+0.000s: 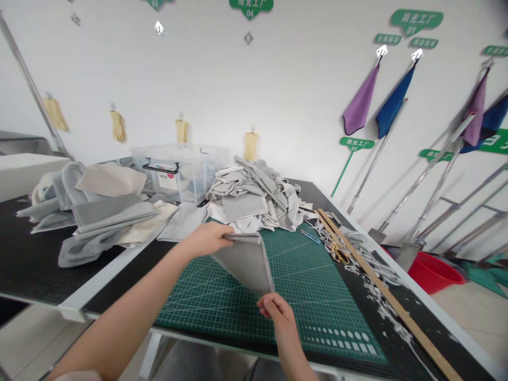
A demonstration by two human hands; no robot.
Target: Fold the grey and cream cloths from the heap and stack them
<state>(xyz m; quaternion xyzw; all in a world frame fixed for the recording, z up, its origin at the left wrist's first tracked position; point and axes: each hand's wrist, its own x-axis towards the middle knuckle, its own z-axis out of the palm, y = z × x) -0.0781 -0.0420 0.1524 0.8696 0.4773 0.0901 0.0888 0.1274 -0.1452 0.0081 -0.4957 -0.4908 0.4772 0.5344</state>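
A grey cloth piece [248, 262] with stitched edges is stretched between my two hands above the green cutting mat [309, 280]. My left hand [210, 238] pinches its upper left corner, thumb on top. Lower down, my right hand [278, 307] grips the bottom right corner between closed fingers. Just beyond the cloth lies a heaped pile of grey and white cloth pieces [246, 198]. On the mat's far right side rests a small blue-handled tool [309, 236], perhaps thread snips.
At left are stacked grey and cream cloths [107, 211] beside a clear plastic box [186, 172]. A long wooden strip [381, 286], gold-handled scissors [337, 253] and fabric scraps [381, 307] line the right side. A red bucket [434, 272] stands beyond the table edge.
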